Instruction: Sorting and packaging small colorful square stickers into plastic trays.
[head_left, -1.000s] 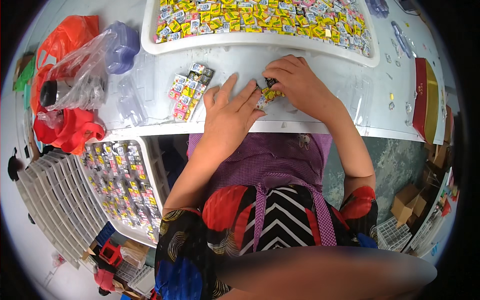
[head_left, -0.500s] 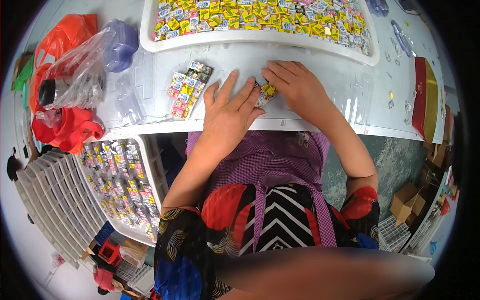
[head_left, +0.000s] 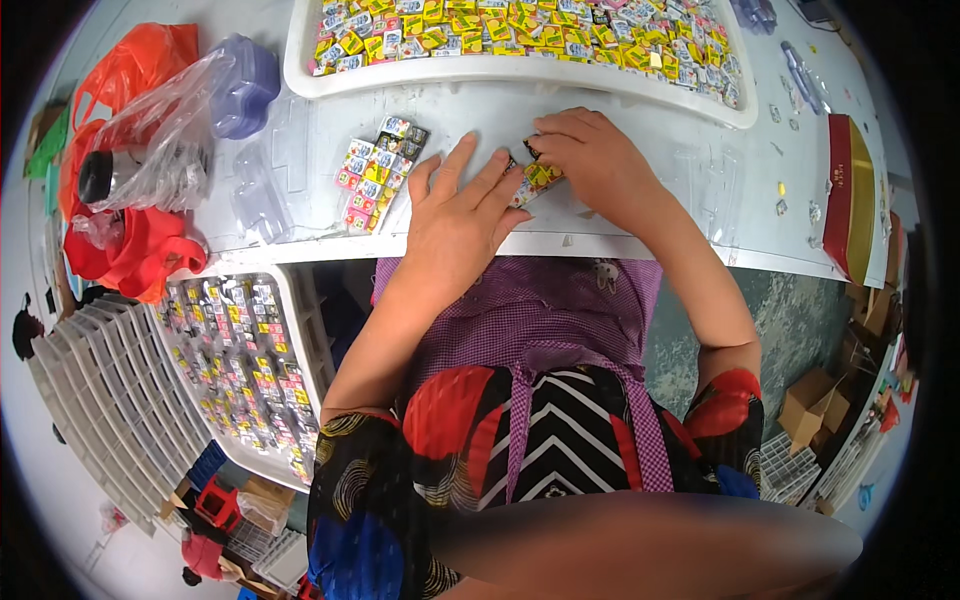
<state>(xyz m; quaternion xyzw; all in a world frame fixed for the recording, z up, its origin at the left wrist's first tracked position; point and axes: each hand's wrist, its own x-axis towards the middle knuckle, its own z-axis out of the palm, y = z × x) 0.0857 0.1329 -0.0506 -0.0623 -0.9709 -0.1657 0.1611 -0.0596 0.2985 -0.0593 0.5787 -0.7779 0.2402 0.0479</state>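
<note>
Small printed boxes (head_left: 541, 178), yellow, black and white, lie grouped on the table between my two hands. My left hand (head_left: 452, 222) rests with its fingers spread, its fingertips and thumb at the left edge of this group. From the right, my right hand (head_left: 602, 165) curls over the group, fingers bent together around a black box at its far end; its thumb is hidden. Left of my left hand lies a neat block of similar boxes (head_left: 375, 178) in pink, yellow, white and black, standing in close rows.
A white tray (head_left: 420, 78) heaped with loose small boxes spans the far side. Clear plastic shells (head_left: 262, 200), a red bag (head_left: 150, 60) and a bagged bottle (head_left: 125, 180) lie left. Below is a tray of filled packs (head_left: 240, 370). A red-gold box (head_left: 850, 200) stands right.
My right fingers have shifted slightly away from me, and more of the grouped boxes shows, including a black one at the far end. My left hand has barely moved.
</note>
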